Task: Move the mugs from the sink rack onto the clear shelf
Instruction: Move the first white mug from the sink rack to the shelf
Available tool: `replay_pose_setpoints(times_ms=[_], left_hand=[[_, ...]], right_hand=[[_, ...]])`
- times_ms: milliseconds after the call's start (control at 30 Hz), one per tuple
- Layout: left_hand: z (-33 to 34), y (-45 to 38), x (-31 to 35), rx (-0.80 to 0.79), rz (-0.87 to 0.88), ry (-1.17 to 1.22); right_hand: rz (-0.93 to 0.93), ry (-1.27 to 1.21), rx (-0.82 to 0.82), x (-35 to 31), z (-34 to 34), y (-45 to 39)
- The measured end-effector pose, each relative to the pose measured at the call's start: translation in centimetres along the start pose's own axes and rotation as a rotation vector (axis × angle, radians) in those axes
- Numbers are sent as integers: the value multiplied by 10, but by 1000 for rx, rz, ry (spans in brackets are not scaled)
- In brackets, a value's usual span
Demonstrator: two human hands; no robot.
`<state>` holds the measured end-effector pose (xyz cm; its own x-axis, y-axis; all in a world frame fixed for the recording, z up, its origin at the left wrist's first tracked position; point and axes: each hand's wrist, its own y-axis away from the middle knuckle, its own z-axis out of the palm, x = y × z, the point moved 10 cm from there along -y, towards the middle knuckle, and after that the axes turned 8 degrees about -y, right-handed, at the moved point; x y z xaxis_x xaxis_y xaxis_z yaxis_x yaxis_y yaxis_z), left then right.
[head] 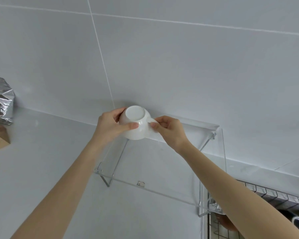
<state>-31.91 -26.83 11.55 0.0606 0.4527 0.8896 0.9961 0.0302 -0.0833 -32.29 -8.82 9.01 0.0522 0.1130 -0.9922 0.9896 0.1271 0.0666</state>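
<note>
I've got the white mug (135, 123) upside down at the far edge of the clear shelf (162, 169), left hand (109, 125) gripping its body, right hand (167, 130) pinching the handle. I'd lower it rim-flat, then let go.

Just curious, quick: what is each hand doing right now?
Left hand: closed on the white mug's body.
Right hand: fingers pinching its handle.

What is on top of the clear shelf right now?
Only the white mug, upside down at the back of the clear shelf, held by the left hand and right hand. Its inside is hidden.
</note>
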Motion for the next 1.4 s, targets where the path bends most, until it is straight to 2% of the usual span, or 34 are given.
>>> replay_pose_setpoints(times_ms=[300, 533, 667, 767, 867, 1067, 1233, 1400], left_hand=[[5, -2, 4, -53, -3, -33], [9, -2, 6, -98, -48, -198], [12, 7, 44, 71, 117, -569], [36, 26, 73, 93, 225, -631], [78, 53, 106, 16, 335, -567], [160, 108, 144, -163, 395, -429], [219, 150, 159, -258, 383, -381], [290, 201, 155, -461, 337, -360]], right_hand=[[-13, 3, -12, -1, 1, -6], [11, 30, -49, -2, 3, -2], [-34, 141, -73, -18, -12, 12], [-105, 145, -44, -37, -37, 32], [-129, 128, 1, -47, -69, 61], [-175, 131, 123, -49, -143, 131], [-134, 180, 200, -30, -201, 192], [-4, 233, 282, 13, -267, 259]])
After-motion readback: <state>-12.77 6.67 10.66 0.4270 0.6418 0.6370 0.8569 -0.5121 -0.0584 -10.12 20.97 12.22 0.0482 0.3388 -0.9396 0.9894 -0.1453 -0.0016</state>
